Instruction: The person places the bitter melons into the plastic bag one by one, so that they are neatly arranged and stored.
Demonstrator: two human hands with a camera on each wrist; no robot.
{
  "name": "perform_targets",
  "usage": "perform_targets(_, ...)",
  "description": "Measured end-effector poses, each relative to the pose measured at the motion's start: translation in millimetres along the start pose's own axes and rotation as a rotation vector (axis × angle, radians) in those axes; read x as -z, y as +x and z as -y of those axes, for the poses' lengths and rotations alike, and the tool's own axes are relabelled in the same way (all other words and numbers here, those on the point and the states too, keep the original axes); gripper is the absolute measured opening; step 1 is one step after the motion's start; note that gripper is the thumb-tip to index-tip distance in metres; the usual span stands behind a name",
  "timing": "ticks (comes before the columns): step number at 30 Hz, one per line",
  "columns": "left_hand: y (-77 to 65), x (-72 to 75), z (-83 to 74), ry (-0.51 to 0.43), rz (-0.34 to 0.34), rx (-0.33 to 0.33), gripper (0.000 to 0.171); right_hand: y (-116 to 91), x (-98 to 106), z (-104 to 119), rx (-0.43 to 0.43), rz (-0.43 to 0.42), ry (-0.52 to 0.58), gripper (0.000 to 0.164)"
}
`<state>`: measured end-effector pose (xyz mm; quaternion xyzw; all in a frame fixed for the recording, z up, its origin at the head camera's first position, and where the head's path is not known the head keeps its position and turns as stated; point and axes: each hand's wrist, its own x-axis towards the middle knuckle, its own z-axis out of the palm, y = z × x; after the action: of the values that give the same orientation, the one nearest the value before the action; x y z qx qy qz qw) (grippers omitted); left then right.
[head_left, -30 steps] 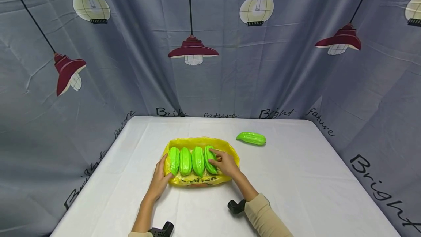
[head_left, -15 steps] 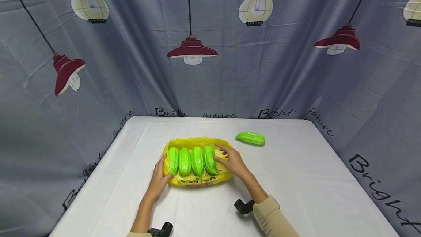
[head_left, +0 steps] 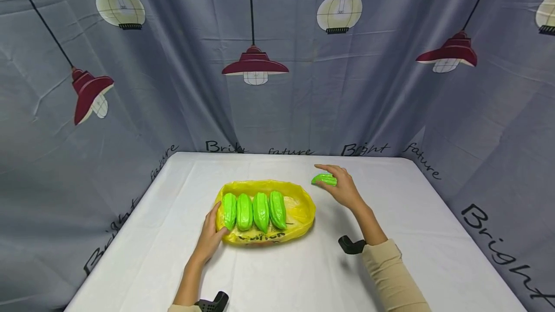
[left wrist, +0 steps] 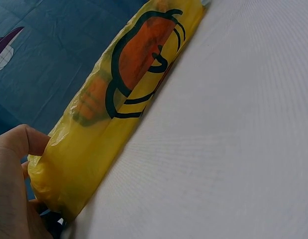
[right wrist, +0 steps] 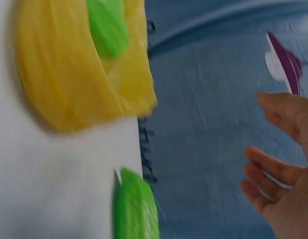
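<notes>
A yellow plastic bag [head_left: 303, 213] with dark lettering lies mouth up on the table, its rim opened wide. Several glossy green ridged gourds [head_left: 261, 212] lie side by side in it, filling its left and middle. My left hand [head_left: 209, 237] holds the bag's left end, thumb at the front and fingers round the side; the left wrist view shows the fingers at the bag's end [left wrist: 59, 184]. Behind the bag to the right lies a single green gourd [head_left: 325, 178], partly hidden by my right hand [head_left: 344, 189]. That hand hovers with thumb and fingers spread, holding nothing.
A white cloth [head_left: 147, 225] covers the table. Behind and beside it hangs a grey-blue curtain [head_left: 286, 114] printed with lamps and words. Each wrist carries a black device, such as the right one [head_left: 351, 244].
My right hand has let go of the rightmost gourd in the bag and moved right and away to the lone gourd. My left hand stays at the bag's left end.
</notes>
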<state>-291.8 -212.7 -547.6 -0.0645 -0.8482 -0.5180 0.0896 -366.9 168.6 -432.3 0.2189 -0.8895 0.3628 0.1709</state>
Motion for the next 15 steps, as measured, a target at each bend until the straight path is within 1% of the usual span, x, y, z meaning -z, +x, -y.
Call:
perform_targets(3,-0.1,0.3,-0.5,0.001,-0.001,0.003,0.085,10,12,-12,0.021,-0.010,-0.055,0.044)
perform_targets(7,-0.2,1.5,-0.8,-0.001,-0.005,0.004,0.085,21,19,-29,0.042,-0.006,-0.137,0.042)
perform_targets(11,0.0,1.3,-1.1,-0.016,0.000,0.006,0.085,27,19,-46,0.034,0.033,-0.207,0.041)
perform_targets(15,0.0,0.4,-1.1,-0.021,0.003,0.010,0.085,29,15,-62,0.002,0.087,-0.226,0.040)
